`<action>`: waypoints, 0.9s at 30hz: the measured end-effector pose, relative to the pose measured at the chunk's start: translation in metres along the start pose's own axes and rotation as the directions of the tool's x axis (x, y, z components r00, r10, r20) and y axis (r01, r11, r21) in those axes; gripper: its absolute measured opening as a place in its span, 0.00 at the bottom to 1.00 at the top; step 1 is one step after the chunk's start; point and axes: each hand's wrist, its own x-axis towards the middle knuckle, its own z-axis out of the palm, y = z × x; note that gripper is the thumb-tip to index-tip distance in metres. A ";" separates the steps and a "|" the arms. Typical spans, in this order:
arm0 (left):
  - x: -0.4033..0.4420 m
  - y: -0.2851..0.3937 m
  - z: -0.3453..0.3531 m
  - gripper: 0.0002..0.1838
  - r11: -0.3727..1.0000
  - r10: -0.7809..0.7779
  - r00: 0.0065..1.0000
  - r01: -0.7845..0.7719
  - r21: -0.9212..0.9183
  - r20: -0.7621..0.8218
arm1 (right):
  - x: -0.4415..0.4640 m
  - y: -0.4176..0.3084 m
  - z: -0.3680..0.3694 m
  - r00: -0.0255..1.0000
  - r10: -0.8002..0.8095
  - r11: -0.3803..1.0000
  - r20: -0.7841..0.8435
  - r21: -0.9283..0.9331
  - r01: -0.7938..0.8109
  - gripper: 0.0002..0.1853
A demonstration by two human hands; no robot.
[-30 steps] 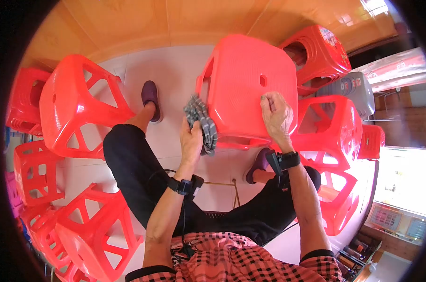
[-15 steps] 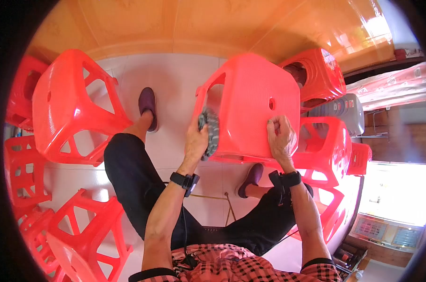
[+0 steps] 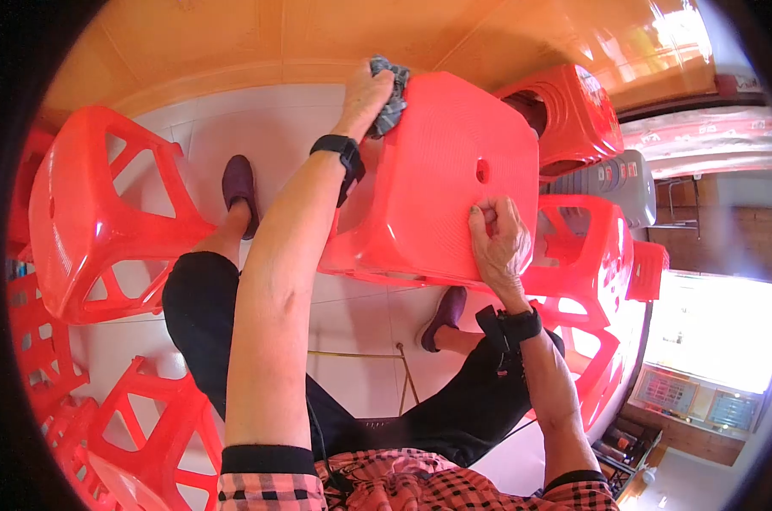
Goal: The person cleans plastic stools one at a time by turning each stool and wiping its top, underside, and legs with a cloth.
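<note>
A red plastic stool [image 3: 437, 196] stands in front of me with its ridged seat facing up and a small hole in it. My left hand [image 3: 367, 98] reaches to the seat's far left corner, closed round a bunched grey patterned cloth [image 3: 391, 100] that touches the stool's edge. On the near right part of the seat rests my right hand [image 3: 501, 243], its fingers curled in and nothing seen in them. The palm side of this hand is hidden.
Another red stool [image 3: 88, 213] stands on the left, with several more below it, one being a tipped stool [image 3: 147, 426]. Stacked red stools [image 3: 565, 119] and a grey stack [image 3: 616, 183] are at the right. An orange panelled surface [image 3: 318, 43] runs along the far side.
My left hand has moved away from me with the cloth, from the stool's left side to its far left corner. My right hand stays on the seat.
</note>
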 end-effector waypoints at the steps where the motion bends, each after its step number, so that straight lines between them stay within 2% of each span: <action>1: -0.003 -0.003 -0.003 0.16 0.999 0.028 0.999 -0.028 0.018 0.021 | 0.000 0.000 0.000 1.000 0.013 1.000 0.010 0.027 -0.013 0.05; 4: -0.040 0.008 -0.017 0.14 0.998 0.069 0.994 -0.068 -0.016 0.081 | 0.001 0.001 -0.001 1.000 0.013 0.998 0.007 0.053 -0.014 0.05; 6: -0.072 0.013 -0.030 0.12 0.994 0.044 0.986 -0.026 -0.108 0.164 | 0.000 0.002 -0.001 1.000 -0.006 0.999 0.010 0.047 0.006 0.05; 7: -0.093 0.017 -0.036 0.10 0.995 0.099 0.985 -0.096 -0.035 0.138 | 0.000 0.004 0.000 1.000 0.008 0.999 0.011 0.042 -0.008 0.05; 8: -0.113 0.018 -0.041 0.10 0.995 0.096 0.987 -0.094 -0.022 0.132 | -0.001 0.005 0.000 1.000 0.021 0.999 0.016 0.036 -0.022 0.05; 10: -0.153 0.011 -0.046 0.10 0.972 0.036 0.993 -0.008 -0.234 0.116 | -0.005 0.008 -0.002 1.000 -0.012 0.999 -0.012 0.047 0.012 0.05; 12: -0.195 0.002 -0.046 0.10 0.941 -0.097 0.988 0.130 -0.312 0.119 | -0.011 0.016 -0.011 1.000 -0.027 0.999 -0.016 0.041 0.027 0.05; 14: -0.238 -0.007 -0.041 0.11 0.922 -0.159 0.977 0.199 -0.333 0.143 | -0.027 0.032 -0.025 0.998 -0.053 0.998 -0.017 0.022 0.053 0.04; 16: -0.271 -0.048 -0.027 0.13 0.992 -0.098 0.992 0.103 -0.068 0.081 | -0.045 0.043 -0.041 0.990 0.127 0.992 0.067 0.011 -0.128 0.04; 17: -0.283 -0.063 -0.022 0.13 0.991 -0.104 0.991 0.111 -0.075 0.086 | -0.050 0.043 -0.044 0.989 0.130 0.991 0.070 0.000 -0.131 0.04; 19: -0.301 -0.089 -0.013 0.15 0.985 -0.110 0.993 0.104 -0.137 -0.037 | -0.058 0.041 -0.047 0.996 0.063 0.995 0.061 0.068 -0.068 0.04; 20: -0.305 -0.109 -0.010 0.15 0.985 -0.114 0.993 0.108 -0.136 -0.036 | -0.058 0.039 -0.048 0.996 0.066 0.995 0.064 0.068 -0.071 0.04; 22: -0.309 -0.142 -0.013 0.15 0.991 -0.130 0.990 0.132 0.033 -0.059 | -0.057 0.035 -0.048 0.994 0.089 0.993 0.063 0.067 -0.094 0.03; 23: -0.309 -0.141 -0.016 0.15 0.990 -0.136 0.989 0.138 0.034 -0.057 | -0.058 0.037 -0.048 0.993 0.094 0.993 0.068 0.066 -0.098 0.03; 25: -0.309 -0.141 -0.022 0.15 0.962 -0.271 0.960 0.271 -0.002 -0.078 | -0.059 0.041 -0.048 0.994 0.084 0.991 0.073 0.096 -0.091 0.03; 26: -0.307 -0.150 -0.025 0.15 0.961 -0.276 0.958 0.277 -0.001 -0.078 | -0.058 0.042 -0.048 0.993 0.086 0.991 0.078 0.095 -0.093 0.03; 27: -0.302 -0.162 -0.027 0.14 0.954 -0.296 0.943 0.299 -0.001 -0.153 | -0.058 0.042 -0.048 0.995 0.066 0.992 0.073 0.106 -0.074 0.03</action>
